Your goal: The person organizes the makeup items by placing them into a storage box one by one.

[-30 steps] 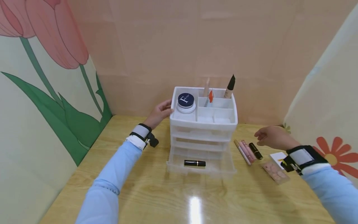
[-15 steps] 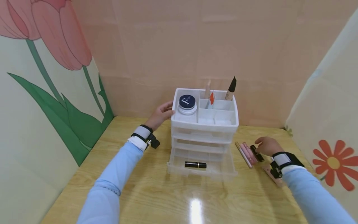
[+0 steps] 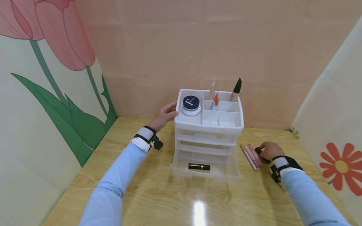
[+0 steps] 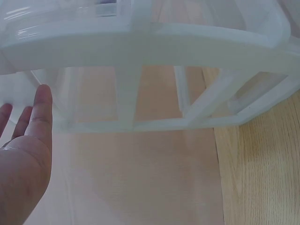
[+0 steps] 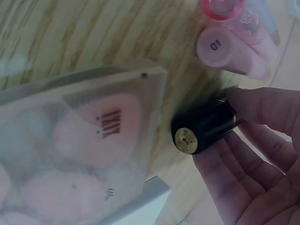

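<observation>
A white plastic organizer (image 3: pixel 207 138) with three drawers stands at the middle of the wooden table. Its bottom drawer (image 3: pixel 181 168) is pulled out, and a black lipstick (image 3: pixel 199 166) lies in it. My left hand (image 3: pixel 165 115) rests with straight fingers (image 4: pixel 41 112) against the organizer's upper left side (image 4: pixel 140 42). To the organizer's right, my right hand (image 3: pixel 268 150) grips a second black lipstick tube (image 5: pixel 204 127) lying on the table, fingers (image 5: pixel 262 110) curled round it. Pink tubes (image 3: pixel 252 154) lie just left of that hand.
The top tray holds a round jar with a dark blue lid (image 3: pixel 191 103), a black-capped tube (image 3: pixel 236 89) and small upright items. A clear palette with pink pans (image 5: pixel 79 154) lies beside the gripped tube. Painted walls enclose the table on three sides.
My right hand has come down from above the table onto the black tube beside the pink tubes and closed round it. The left hand has stayed against the organizer.
</observation>
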